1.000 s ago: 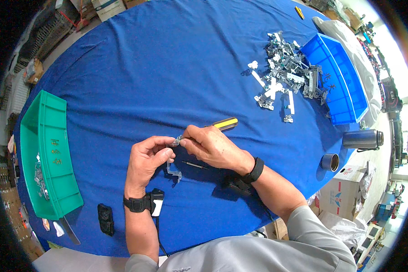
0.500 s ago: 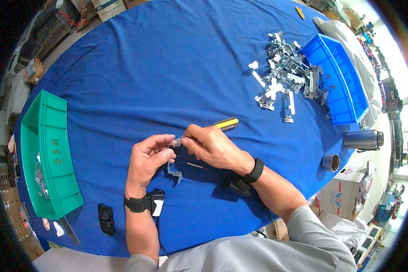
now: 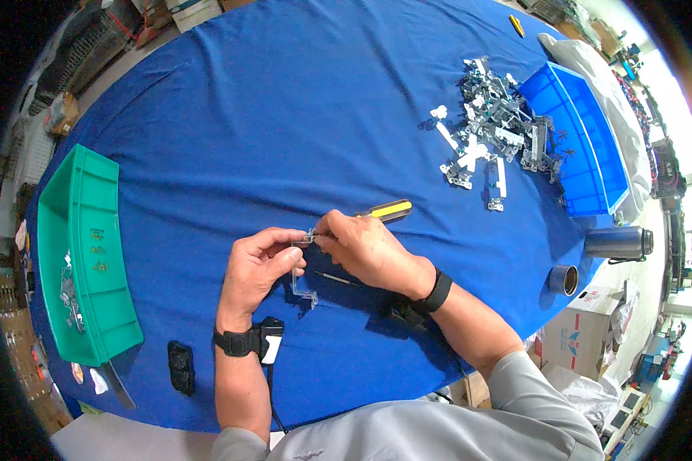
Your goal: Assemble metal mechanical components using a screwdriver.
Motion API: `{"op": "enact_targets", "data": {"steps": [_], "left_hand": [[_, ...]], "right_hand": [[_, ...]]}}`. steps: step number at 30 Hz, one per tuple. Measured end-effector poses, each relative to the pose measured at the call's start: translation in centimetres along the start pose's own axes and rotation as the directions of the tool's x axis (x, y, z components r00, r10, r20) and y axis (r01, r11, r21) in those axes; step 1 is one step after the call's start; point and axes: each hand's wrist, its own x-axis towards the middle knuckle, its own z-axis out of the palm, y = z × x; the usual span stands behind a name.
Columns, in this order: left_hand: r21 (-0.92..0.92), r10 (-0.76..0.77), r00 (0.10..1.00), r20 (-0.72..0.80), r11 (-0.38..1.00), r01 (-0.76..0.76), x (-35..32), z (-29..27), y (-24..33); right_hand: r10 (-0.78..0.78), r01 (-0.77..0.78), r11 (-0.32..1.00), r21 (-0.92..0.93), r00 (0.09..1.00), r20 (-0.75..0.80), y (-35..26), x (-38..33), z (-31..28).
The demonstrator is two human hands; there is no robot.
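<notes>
My left hand (image 3: 260,267) pinches a small grey metal bracket (image 3: 303,265) just above the blue tablecloth (image 3: 284,115). My right hand (image 3: 369,250) grips a screwdriver with a yellow and black handle (image 3: 384,210), its tip meeting the bracket at the fingertips of both hands. A thin metal rod (image 3: 334,278) lies on the cloth under my right palm. Both wrists wear black bands.
A heap of grey and white metal parts (image 3: 492,134) lies at the far right beside a blue bin (image 3: 584,138). A green bin (image 3: 81,253) with a few parts stands at the left. A small black object (image 3: 181,367) lies near the front edge; a dark flask (image 3: 617,243) and tape roll (image 3: 564,280) sit right.
Both hands stay in place; the fingers have shifted slightly on the bracket and screwdriver.
</notes>
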Motion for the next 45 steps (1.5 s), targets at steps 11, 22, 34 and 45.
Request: {"op": "enact_targets", "data": {"steps": [11, 22, 34, 45], "left_hand": [[0.032, 0.093, 0.996, 0.007, 0.995, -0.093, 0.1, -0.1, -0.3], [0.001, 0.023, 0.999, 0.043, 1.0, -0.023, 0.0, -0.3, -0.1], [0.002, 0.079, 0.995, 0.058, 0.997, -0.079, 0.1, -0.2, -0.1], [-0.016, 0.095, 0.993, 0.066, 0.995, -0.094, 0.2, -0.3, -0.3]], "right_hand": [[0.023, -0.024, 0.996, 0.083, 1.0, 0.013, 0.0, -0.1, 0.0], [-0.06, 0.07, 0.987, 0.145, 0.995, -0.074, -0.1, 0.0, 0.0], [-0.066, 0.075, 0.987, 0.144, 0.996, -0.067, -0.2, 0.4, 0.1], [0.072, -0.081, 0.989, 0.123, 0.994, 0.079, -0.2, 0.0, -0.3]]}}
